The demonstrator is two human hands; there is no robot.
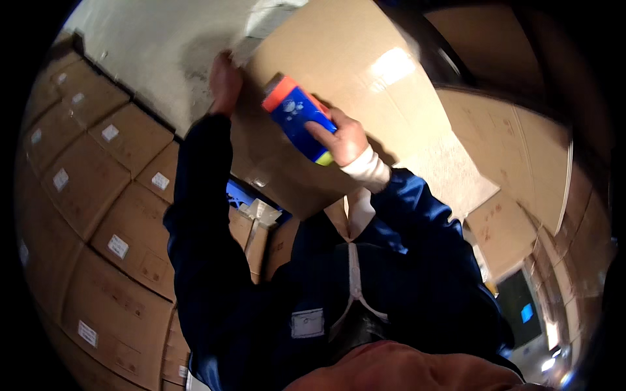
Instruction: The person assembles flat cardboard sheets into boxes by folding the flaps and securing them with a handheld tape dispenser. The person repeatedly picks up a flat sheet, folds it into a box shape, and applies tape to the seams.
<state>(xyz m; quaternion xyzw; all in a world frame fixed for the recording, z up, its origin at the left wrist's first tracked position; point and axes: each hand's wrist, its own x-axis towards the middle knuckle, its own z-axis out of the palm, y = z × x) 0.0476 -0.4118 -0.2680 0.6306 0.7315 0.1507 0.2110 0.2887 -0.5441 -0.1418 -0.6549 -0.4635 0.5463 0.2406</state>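
Observation:
A large brown cardboard box [326, 45] stands in front of me, with shiny clear tape [393, 67] on its top. Over the box, my right hand [349, 138] is closed round a blue-and-orange tape dispenser [291, 112]. Its orange end with a grey edge points to the far left; a yellow-green part shows near the hand. My left hand [225, 83] is at the box's left side, with its fingers curled. The dim light hides what those fingers hold, if anything.
Stacked cartons [124, 228] with white labels line the left. More cartons [505, 153] stand at the right. A blue object [244, 197] and a small open carton [261, 215] lie below the box's left side. Pale grey floor [150, 45] shows at the far left.

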